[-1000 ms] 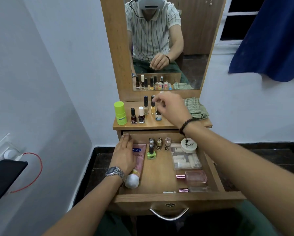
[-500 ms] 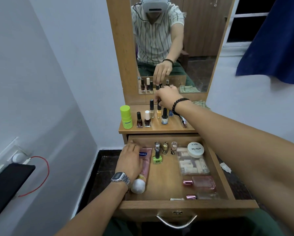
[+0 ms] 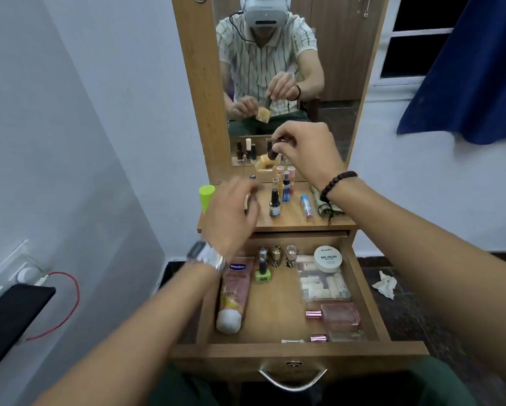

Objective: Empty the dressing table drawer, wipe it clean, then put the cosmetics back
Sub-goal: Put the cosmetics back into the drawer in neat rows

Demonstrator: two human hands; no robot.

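Note:
The drawer [image 3: 363, 291] of the dressing table stands pulled out. In it lie a pink Vaseline tube [image 3: 235, 291], a green nail polish bottle [image 3: 262, 272], several small bottles, a white nail polish remover jar [image 3: 328, 258], a clear plastic box [image 3: 323, 285] and a pink perfume bottle [image 3: 338, 315]. My right hand [image 3: 307, 150] pinches the dark cap of a small yellow bottle [image 3: 265, 164], held up in front of the mirror. My left hand [image 3: 231, 213] hovers blurred over the table top [image 3: 292, 219] with loosely spread fingers, holding nothing.
On the table top stand a lime green container [image 3: 206, 197], several nail polish bottles, a blue lip balm [image 3: 306, 207] and a checked cloth [image 3: 326, 208]. A wall is close on the left, with a black device and red cable [image 3: 70, 306]. A crumpled tissue [image 3: 385, 284] lies on the floor.
My right hand has lifted the small yellow bottle off the table top. My left hand has left the tube in the drawer and risen over the table top.

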